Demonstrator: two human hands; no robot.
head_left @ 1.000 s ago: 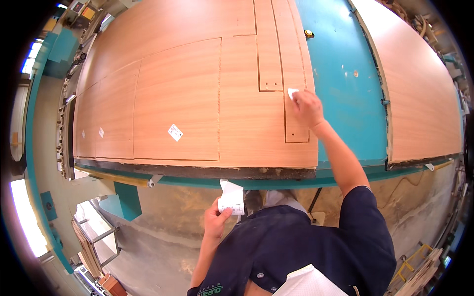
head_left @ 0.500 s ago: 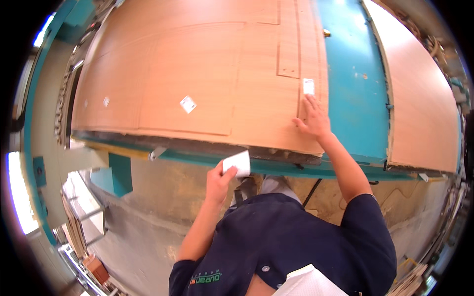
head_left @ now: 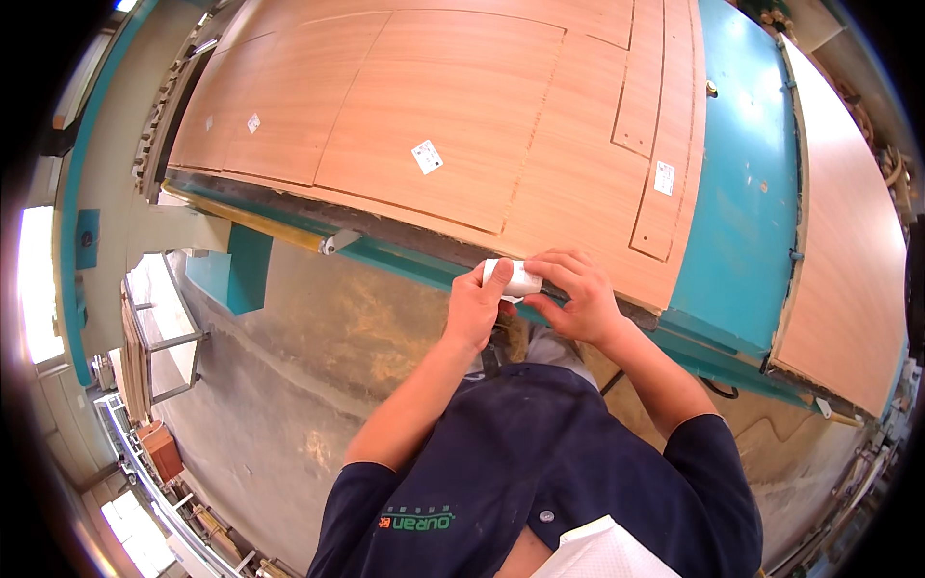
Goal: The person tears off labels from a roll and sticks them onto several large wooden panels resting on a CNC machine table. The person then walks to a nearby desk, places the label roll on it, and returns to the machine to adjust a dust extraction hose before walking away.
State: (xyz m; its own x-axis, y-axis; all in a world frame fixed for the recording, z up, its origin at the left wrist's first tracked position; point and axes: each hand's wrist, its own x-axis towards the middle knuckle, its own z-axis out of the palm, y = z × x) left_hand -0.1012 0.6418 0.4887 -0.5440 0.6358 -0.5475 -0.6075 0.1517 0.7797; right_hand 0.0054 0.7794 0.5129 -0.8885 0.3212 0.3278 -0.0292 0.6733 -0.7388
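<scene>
My left hand [head_left: 475, 306] is closed around a small stack of white labels [head_left: 521, 279], its thumb on top. The fingertips of my right hand [head_left: 576, 292] meet the right edge of the stack, thumb below and fingers above. Both hands are in front of my body at the near edge of a wood-grain panel [head_left: 462, 77]. Grooves cut the panel into several pieces. A white label [head_left: 664, 177] sticks on a narrow right-hand piece, another tilted label [head_left: 426, 157] lies on a wide middle piece, and a smaller-looking label [head_left: 253, 123] is farther left.
The panel rests on a teal machine bed [head_left: 737, 222], with a second wood-grain panel [head_left: 843, 231] to its right. A yellow bar [head_left: 255, 222] runs along the near left edge. A metal frame rack [head_left: 173, 337] stands on the concrete floor [head_left: 318, 385] at left.
My right hand has left the label on the panel's right piece and come back to the white labels in my left hand. The view has shifted, so the panel sits higher and turned.
</scene>
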